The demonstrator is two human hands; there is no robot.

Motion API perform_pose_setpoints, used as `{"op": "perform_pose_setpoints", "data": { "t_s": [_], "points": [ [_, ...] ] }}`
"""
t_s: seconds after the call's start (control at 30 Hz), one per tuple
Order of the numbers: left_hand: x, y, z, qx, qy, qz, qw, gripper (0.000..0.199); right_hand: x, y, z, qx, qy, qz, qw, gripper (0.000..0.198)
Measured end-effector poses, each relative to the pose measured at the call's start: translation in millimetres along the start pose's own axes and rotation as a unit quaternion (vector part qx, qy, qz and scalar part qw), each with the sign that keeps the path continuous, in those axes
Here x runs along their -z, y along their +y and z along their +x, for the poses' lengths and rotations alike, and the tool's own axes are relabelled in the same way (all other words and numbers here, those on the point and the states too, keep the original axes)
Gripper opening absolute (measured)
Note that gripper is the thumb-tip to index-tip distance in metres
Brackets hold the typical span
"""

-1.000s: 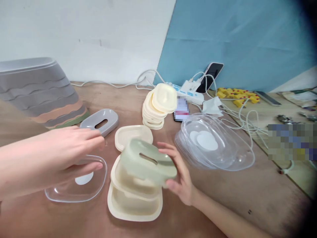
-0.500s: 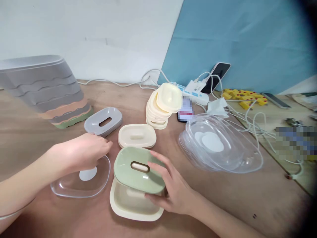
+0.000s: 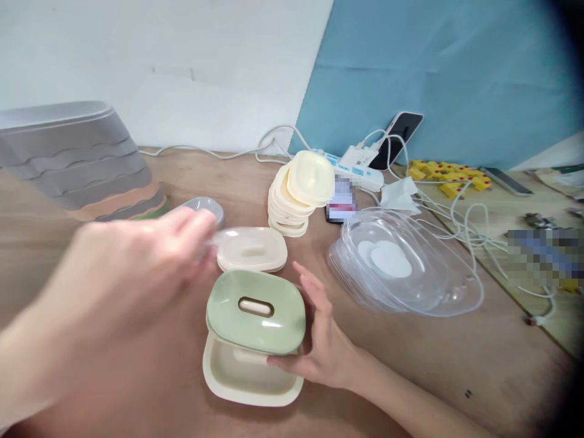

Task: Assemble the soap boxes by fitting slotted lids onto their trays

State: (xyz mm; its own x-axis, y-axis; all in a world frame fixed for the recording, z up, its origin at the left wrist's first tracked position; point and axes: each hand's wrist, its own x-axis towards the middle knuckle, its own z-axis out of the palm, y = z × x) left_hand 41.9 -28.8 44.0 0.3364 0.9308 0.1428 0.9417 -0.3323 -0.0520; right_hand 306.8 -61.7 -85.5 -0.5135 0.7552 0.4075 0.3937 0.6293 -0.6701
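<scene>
My left hand (image 3: 150, 261), smeared by motion, is closed in a pinch on a clear plastic lid, of which only a see-through edge shows beside the fingertips. Just beyond it lies a cream oval piece (image 3: 253, 250) with a raised bar. A pale green oval lid (image 3: 255, 286) has a slot with a cream bar showing in it. It overlaps a cream tray-like piece (image 3: 249, 395) nearer to me. My right hand (image 3: 326, 340) curves around the green lid's right end with fingers apart, the thumb at its near edge. A grey slotted lid (image 3: 210, 207) is partly hidden behind my left hand.
Nested grey, orange and green bins (image 3: 77, 152) stand at the left. Stacked cream pieces (image 3: 310, 179) lie at the back, near a power strip (image 3: 365, 176) and phone (image 3: 401, 137). Stacked clear lids (image 3: 429, 280) occupy the right, with white cables and yellow parts (image 3: 449, 173) beyond.
My left hand has lifted the clear lid off the table and swung up and toward the cream piece. My right fingers have come off the green lid's top to its right side.
</scene>
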Motion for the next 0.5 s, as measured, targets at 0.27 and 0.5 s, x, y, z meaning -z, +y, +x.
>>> {"op": "perform_pose_setpoints", "data": {
  "t_s": [0.27,0.5],
  "points": [
    [-26,63,-5,-0.339,-0.019,-0.099,0.935,0.021,0,2,-1,0.029,-0.03,-0.008,0.999,0.087],
    [-35,40,-9,-0.286,-0.116,-0.038,0.95,0.093,4,0,2,0.003,-0.029,-0.061,0.998,0.067]
  ]
}}
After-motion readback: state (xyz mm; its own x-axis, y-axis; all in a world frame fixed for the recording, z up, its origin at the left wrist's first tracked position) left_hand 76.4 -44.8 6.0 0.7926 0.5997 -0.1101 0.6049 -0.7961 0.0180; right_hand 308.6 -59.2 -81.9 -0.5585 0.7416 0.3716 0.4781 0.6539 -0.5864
